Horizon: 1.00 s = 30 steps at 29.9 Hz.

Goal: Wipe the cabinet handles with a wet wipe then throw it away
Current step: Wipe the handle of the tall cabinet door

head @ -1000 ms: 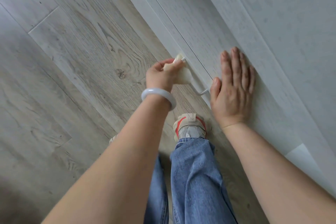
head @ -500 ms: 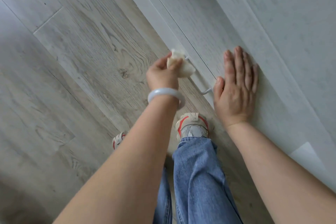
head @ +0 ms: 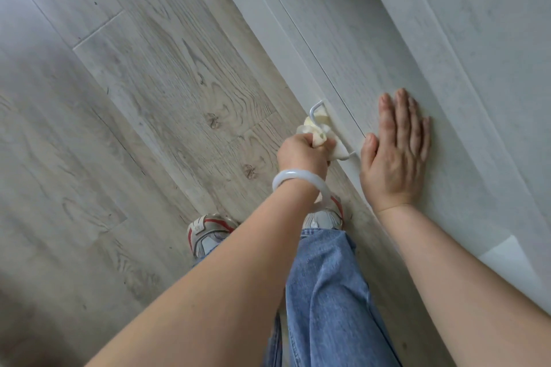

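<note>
A thin metal bar handle [head: 315, 108] sticks out from the pale grey cabinet door [head: 351, 48]. My left hand [head: 301, 155], with a white bangle on the wrist, grips a crumpled white wet wipe [head: 316, 128] wrapped round the lower stretch of the handle. The handle's upper end is bare above the wipe; its lower end shows beside my right thumb. My right hand [head: 396, 152] lies flat on the cabinet front just right of the handle, fingers straight and together.
Grey wood-plank floor [head: 134, 98] fills the left side. My jeans leg [head: 328, 292] and two grey-and-red sneakers [head: 205, 232] stand close to the cabinet base. A pale worktop [head: 492, 24] runs along the upper right.
My left hand has slid the wipe down the handle from its upper end toward the lower end, baring the top. My right hand has stayed flat on the cabinet front.
</note>
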Motion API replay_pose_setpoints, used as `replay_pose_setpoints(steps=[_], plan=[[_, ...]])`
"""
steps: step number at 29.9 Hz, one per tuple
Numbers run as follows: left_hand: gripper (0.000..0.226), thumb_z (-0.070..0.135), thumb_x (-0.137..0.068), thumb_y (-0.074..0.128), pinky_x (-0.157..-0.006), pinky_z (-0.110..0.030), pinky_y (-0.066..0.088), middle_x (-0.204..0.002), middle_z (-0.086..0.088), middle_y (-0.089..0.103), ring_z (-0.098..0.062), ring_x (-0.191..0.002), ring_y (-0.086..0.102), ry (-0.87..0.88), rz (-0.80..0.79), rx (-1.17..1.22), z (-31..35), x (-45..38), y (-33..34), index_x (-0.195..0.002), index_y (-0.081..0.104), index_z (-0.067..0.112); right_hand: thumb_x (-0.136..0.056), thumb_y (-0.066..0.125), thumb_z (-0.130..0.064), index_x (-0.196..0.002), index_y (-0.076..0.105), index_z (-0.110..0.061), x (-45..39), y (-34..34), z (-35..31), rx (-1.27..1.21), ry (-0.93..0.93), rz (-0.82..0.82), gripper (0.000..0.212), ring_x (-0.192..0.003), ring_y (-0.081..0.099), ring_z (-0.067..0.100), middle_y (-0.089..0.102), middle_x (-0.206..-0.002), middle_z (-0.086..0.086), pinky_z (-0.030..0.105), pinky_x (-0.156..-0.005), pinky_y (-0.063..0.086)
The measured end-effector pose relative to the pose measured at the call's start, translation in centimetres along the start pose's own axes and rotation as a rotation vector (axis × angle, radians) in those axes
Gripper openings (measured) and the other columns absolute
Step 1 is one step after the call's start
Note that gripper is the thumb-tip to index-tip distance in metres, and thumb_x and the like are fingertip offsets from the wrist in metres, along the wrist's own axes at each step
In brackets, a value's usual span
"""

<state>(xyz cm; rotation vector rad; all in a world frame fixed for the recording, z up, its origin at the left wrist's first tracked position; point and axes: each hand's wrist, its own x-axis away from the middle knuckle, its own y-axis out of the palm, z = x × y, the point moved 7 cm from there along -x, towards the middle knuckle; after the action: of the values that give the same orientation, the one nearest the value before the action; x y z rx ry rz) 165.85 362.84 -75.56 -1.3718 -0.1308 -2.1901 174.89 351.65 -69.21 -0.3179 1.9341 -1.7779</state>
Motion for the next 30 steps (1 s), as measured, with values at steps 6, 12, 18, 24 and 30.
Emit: replay_pose_setpoints(steps=[6, 12, 18, 24, 30], plan=[[0.041, 0.042, -0.09, 0.058, -0.076, -0.035, 0.046, -0.107, -0.012, 0.06, -0.028, -0.09, 0.06, 0.221, 0.022, -0.509, 2.3, -1.1, -2.1, -0.094, 0.066, 0.001, -0.086, 0.062, -0.009, -0.134, 0.052, -0.001, -0.3, -0.2, -0.2, -0.055, -0.014, -0.001, 0.05, -0.126, 0.031, 0.019, 0.053, -0.136, 0.02, 0.009, -0.112, -0.01], [0.03, 0.032, -0.082, 0.069, -0.07, -0.025, 0.045, -0.088, -0.007, 0.063, -0.023, -0.081, 0.058, 0.391, 0.028, -0.432, 3.9, -0.4, -1.8, -0.086, 0.065, 0.002, -0.092, 0.046, -0.021, -0.139, 0.048, -0.006, -0.1, 0.4, 0.2, -0.027, -0.013, -0.029, 0.049, -0.132, 0.032, 0.021, 0.049, -0.141, 0.017, 0.016, -0.116, -0.008], [0.042, 0.019, -0.072, 0.078, -0.062, -0.018, 0.049, -0.093, -0.001, 0.067, -0.016, -0.079, 0.064, 0.237, 0.133, -0.039, 2.5, -1.0, -2.2, -0.098, 0.044, 0.021, -0.093, 0.043, -0.024, -0.137, 0.049, -0.007, 0.1, 0.9, 0.5, 0.006, 0.007, -0.05, 0.047, -0.128, 0.048, 0.032, 0.051, -0.14, 0.017, 0.02, -0.116, -0.005], [0.02, 0.02, -0.075, 0.074, -0.074, -0.04, 0.058, -0.086, -0.008, 0.072, -0.025, -0.079, 0.069, 0.041, 0.09, 0.065, -0.2, 0.2, 0.3, -0.093, 0.068, 0.014, -0.093, 0.044, -0.023, -0.138, 0.047, -0.008, 0.1, 1.1, 0.4, -0.012, 0.017, -0.087, 0.048, -0.13, 0.046, 0.031, 0.049, -0.141, 0.016, 0.021, -0.116, -0.006], [0.01, 0.016, -0.081, 0.066, -0.044, -0.024, 0.038, -0.069, -0.002, 0.061, -0.014, -0.056, 0.053, 0.05, 0.011, -0.116, 0.2, 2.6, -1.5, -0.079, 0.058, 0.01, -0.081, 0.06, -0.006, -0.122, 0.058, 0.004, -0.5, -0.3, -0.8, -0.1, 0.129, -0.087, 0.042, -0.12, 0.048, 0.034, 0.06, -0.124, 0.026, 0.013, -0.112, 0.004]])
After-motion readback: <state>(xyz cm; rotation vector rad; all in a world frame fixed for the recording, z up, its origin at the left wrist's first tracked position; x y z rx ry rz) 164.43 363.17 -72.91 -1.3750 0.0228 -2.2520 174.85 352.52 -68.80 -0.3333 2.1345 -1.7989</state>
